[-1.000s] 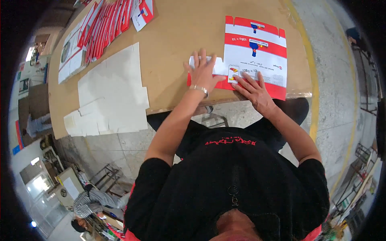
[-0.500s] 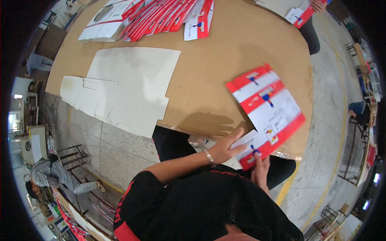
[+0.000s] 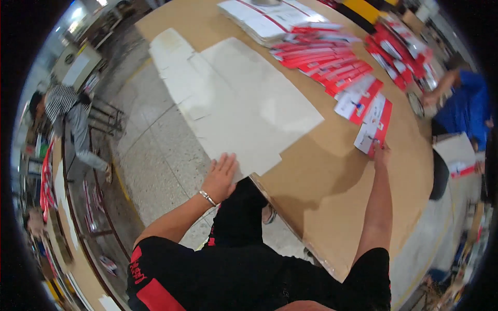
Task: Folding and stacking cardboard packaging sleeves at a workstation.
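The folded red-and-white carton (image 3: 374, 124) lies to the right of the white card (image 3: 244, 98), at the near end of a fanned row (image 3: 329, 65); the right hand (image 3: 382, 154) grasps it by its near end, so that most of the carton reaches away beyond the fingers; the left hand (image 3: 220, 176) is empty and unclenched, its fingers extended over the near left edge of the white card, though whether they press on it or hover I cannot tell.

The carton is flat, thin and oblong, of printed cardboard with white and red areas and a small dark blue figure; the white card is matt and smooth, faintly mottled, with stepped edges and narrow slits along its left side; the fanned row, beyond and to the right of the white card, is of like flat pieces overlapping at a slant; past the white card's far end sits a squared stack (image 3: 254, 23) of white pieces with red stripes.

Under the white card spreads the brown table (image 3: 337, 217), plain and board-like; left of the white card is speckled grey floor (image 3: 150, 140); far to its right a co-worker in blue (image 3: 469, 96) has a pale sheet (image 3: 455, 151) in front.
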`<state>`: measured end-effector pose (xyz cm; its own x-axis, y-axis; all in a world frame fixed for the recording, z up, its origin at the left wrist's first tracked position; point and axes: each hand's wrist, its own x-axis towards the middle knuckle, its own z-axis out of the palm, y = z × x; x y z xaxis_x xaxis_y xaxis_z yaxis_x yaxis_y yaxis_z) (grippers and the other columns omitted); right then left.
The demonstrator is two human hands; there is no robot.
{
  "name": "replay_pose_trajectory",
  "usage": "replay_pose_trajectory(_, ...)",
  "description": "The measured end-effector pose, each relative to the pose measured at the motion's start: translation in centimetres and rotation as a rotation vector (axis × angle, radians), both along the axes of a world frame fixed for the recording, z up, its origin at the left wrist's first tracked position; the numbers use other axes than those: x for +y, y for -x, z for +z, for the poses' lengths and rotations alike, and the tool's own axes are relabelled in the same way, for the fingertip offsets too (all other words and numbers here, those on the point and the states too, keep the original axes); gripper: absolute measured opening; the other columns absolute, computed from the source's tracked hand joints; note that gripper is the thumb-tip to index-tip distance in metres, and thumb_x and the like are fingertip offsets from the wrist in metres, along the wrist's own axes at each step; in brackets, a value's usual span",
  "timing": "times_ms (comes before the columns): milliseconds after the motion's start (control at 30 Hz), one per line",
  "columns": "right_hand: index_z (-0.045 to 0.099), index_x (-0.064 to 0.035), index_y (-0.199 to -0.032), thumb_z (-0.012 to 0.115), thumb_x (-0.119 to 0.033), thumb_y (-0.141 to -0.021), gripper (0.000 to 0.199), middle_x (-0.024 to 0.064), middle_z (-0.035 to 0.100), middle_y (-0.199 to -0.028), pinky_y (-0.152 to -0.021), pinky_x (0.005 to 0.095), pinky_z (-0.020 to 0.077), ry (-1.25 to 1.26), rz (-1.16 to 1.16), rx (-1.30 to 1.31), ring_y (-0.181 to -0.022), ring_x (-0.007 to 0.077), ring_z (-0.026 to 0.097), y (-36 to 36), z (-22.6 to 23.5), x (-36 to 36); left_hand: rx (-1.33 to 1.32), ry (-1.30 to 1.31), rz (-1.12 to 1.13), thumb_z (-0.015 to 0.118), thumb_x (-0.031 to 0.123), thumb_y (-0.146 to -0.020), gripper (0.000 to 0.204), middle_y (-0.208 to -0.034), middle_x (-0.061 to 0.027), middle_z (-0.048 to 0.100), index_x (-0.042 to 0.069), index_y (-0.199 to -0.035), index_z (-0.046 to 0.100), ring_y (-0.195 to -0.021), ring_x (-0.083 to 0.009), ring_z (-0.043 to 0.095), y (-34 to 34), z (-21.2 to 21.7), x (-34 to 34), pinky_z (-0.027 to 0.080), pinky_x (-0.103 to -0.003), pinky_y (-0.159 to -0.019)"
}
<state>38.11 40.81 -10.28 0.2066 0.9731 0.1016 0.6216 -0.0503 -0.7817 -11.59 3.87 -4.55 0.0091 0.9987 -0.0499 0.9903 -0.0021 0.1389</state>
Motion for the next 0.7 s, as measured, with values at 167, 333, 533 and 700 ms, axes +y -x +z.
replay_pose_trajectory(167,0.047,-0.0031,-0.128,0.076,-0.018,-0.077,0.061,0.0164,0.054,-0.119,-0.081,0.0394,0.0514,-0.461,0.226,-0.466,-0.097,0.0285,0.059,7.3,1.9,-2.8,-0.184,-0.258,-0.025,0.061,0.013,-0.081,0.039,-0.128,-0.009,0.055,0.007,-0.119,0.056,-0.123,-0.0275,0.05,0.6,2.7,-0.9,0.028,-0.055,-0.108)
replay_pose_trajectory(333,0.057,-0.0061,-0.119,0.073,-0.02,-0.073,0.051,0.0126,0.06,-0.112,-0.09,0.046,0.0438,-0.616,0.943,-0.356,-0.1,0.0308,0.058,22.4,17.0,-27.0,-0.207,-0.692,-0.249,0.06,0.01,-0.079,0.023,-0.105,-0.0045,0.066,0.008,-0.1,0.066,-0.112,-0.0206,0.058,-3.6,8.9,-1.1,0.024,-0.06,-0.11)
replay_pose_trajectory(533,0.066,-0.0101,-0.1,0.06,-0.006,-0.075,0.026,0.0075,0.064,-0.101,-0.089,0.0431,0.0424,-0.431,0.747,-0.431,-0.094,0.0259,0.06,16.4,12.6,-36.9,-0.503,-0.307,-0.584,0.072,0.031,-0.074,0.054,-0.131,-0.0077,0.053,0.012,-0.122,0.057,-0.13,-0.0266,0.042,-8.0,6.0,-2.7,0.015,-0.061,-0.112)
replay_pose_trajectory(700,0.065,-0.005,-0.092,0.058,0.0,-0.077,0.017,0.0102,0.064,-0.095,-0.089,0.0405,0.0449,-0.22,0.25,-0.225,-0.093,0.0286,0.06,6.8,10.9,-44.5,-0.151,-0.107,-0.418,0.08,0.031,-0.062,0.085,-0.146,-0.0104,0.037,0.018,-0.138,0.043,-0.138,-0.035,0.027,-5.6,3.9,-0.9,0.02,-0.057,-0.112)
